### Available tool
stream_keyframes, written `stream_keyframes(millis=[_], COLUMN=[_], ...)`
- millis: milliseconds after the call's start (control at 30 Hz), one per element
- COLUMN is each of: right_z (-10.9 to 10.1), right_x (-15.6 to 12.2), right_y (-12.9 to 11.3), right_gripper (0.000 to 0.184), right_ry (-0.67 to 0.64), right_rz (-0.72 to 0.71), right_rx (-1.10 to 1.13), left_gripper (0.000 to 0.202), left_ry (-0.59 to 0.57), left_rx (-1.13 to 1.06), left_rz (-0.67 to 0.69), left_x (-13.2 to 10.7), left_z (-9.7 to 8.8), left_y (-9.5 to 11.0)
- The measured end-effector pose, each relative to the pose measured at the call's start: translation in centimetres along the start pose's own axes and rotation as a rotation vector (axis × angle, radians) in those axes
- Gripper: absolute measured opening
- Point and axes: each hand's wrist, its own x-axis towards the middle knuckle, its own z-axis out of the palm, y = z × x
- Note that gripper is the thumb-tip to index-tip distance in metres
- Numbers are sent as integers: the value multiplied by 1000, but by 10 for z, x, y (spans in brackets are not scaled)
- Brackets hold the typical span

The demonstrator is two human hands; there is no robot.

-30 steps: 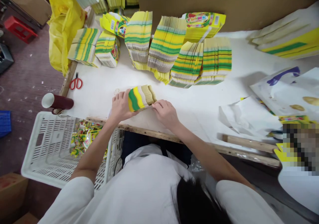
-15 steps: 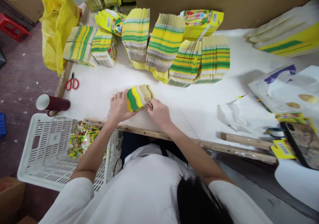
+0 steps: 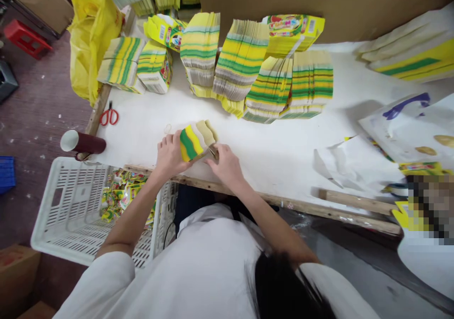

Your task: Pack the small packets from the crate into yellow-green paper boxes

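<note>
A small fanned stack of flat yellow, green and white cartons (image 3: pixel 196 140) rests on the white table (image 3: pixel 276 144) near its front edge. My left hand (image 3: pixel 170 154) is curled round the stack's left end and grips it. At the stack's lower right corner, my right hand (image 3: pixel 225 164) pinches the edge of the cartons with fingers together. Several taller stacks of the same flat cartons (image 3: pixel 241 64) stand at the back of the table, beyond both hands.
A white plastic crate (image 3: pixel 71 205) holding folded yellow boxes sits on the floor at the left. Red scissors (image 3: pixel 109 116) and a dark red cup (image 3: pixel 83 143) lie at the table's left edge. A yellow bag (image 3: pixel 88 30) hangs at the back left. White bags (image 3: pixel 407 130) lie on the right.
My right hand has slid left along the stack, from its right end to its lower right corner, and closed on the edge. The left hand keeps its grip.
</note>
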Motion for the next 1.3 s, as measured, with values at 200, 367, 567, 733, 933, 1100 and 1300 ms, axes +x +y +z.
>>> stream_keyframes(millis=[200, 367, 567, 733, 933, 1100, 1300], right_z=[-9, -9, -39, -65, -54, -42, -50], right_x=[-8, -7, -34, -39, -9, -13, -4], right_y=[6, 7, 12, 14, 17, 23, 16], right_gripper=[10, 10, 14, 19, 28, 32, 20], right_ry=[-70, -106, -277, -402, -71, -35, -220], right_rz=[-37, -53, -161, -208, -259, -314, -305], right_rx=[39, 43, 64, 140, 18, -154, -120], left_gripper=[101, 102, 97, 96, 96, 96, 94], left_ry=[-8, 14, 7, 13, 31, 29, 38], left_rx=[-13, -28, -23, -23, -30, -40, -22], left_rz=[36, 47, -16, -26, -39, -42, -46], left_x=[-23, -23, -22, -22, -22, -23, -23], left_z=[3, 9, 6, 6, 8, 8, 9], left_y=[-1, -4, 2, 4, 3, 3, 3])
